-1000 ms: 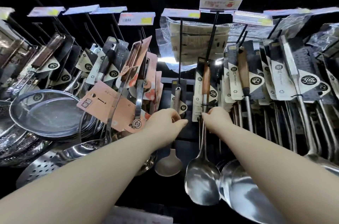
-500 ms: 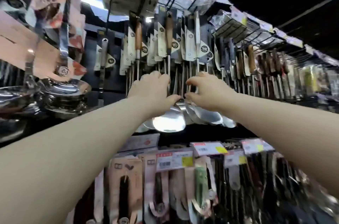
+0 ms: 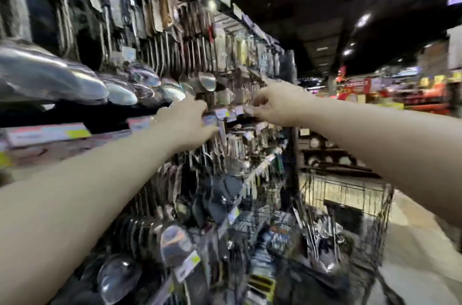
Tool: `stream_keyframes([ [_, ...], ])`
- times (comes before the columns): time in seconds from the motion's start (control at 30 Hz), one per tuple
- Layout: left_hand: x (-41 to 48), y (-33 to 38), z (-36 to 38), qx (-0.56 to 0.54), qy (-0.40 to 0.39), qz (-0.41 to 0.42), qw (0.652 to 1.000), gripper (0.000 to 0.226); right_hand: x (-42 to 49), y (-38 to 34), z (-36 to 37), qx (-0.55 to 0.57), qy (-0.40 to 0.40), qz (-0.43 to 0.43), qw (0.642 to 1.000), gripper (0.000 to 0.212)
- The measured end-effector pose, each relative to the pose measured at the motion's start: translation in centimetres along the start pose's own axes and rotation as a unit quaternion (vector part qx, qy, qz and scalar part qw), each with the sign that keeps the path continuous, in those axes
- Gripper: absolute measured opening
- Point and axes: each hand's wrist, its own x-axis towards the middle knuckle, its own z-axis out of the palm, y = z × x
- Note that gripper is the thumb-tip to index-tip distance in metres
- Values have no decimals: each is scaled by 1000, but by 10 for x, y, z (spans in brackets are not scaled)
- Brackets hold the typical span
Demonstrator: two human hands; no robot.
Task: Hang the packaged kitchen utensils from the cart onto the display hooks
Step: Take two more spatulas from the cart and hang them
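Note:
The frame is blurred by motion. Packaged spatulas and ladles hang in rows from display hooks on the left. Both my arms reach out in front of this display. My left hand hovers at the price-tag rail with relaxed fingers and holds nothing I can see. My right hand is a little higher and to the right, its fingers loosely curled, with nothing visible in it. A wire cart stands at the lower right, and packaged utensils lie inside it.
More ladles and skimmers hang on a lower row under the price rail. The aisle floor runs past the cart on the right. Lit store shelves show far off.
My view has swung right along the display, and the cart has come into sight. Both hands have left the hanging spatulas they touched and now hover by the price rail.

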Motion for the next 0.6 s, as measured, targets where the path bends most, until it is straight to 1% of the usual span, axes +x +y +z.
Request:
stream_keyframes([
  [0.13, 37, 81, 59, -26, -30, 36, 999, 49, -24, 97, 20, -45, -40, 53, 997, 31],
  [0.27, 75, 169, 117, -50, -84, 65, 993, 55, -47, 192, 44, -75, -84, 91, 989, 31],
  [0.33, 89, 209, 143, -64, -98, 81, 990, 48, -56, 234, 60, -81, -111, 100, 986, 32],
  [0.4, 98, 243, 168, -87, -114, 90, 986, 41, -66, 269, 77, -72, -140, 109, 982, 30],
  [0.43, 104, 258, 183, -98, -122, 92, 983, 42, -72, 285, 87, -69, -155, 114, 979, 29],
  [0.5, 112, 283, 213, -108, -141, 97, 979, 50, -81, 314, 109, -69, -180, 116, 974, 29],
  [0.53, 117, 296, 229, -110, -154, 102, 977, 50, -84, 329, 121, -70, -190, 120, 972, 30],
  [0.6, 124, 317, 258, -106, -184, 114, 971, 44, -88, 354, 146, -68, -210, 133, 966, 31],
])
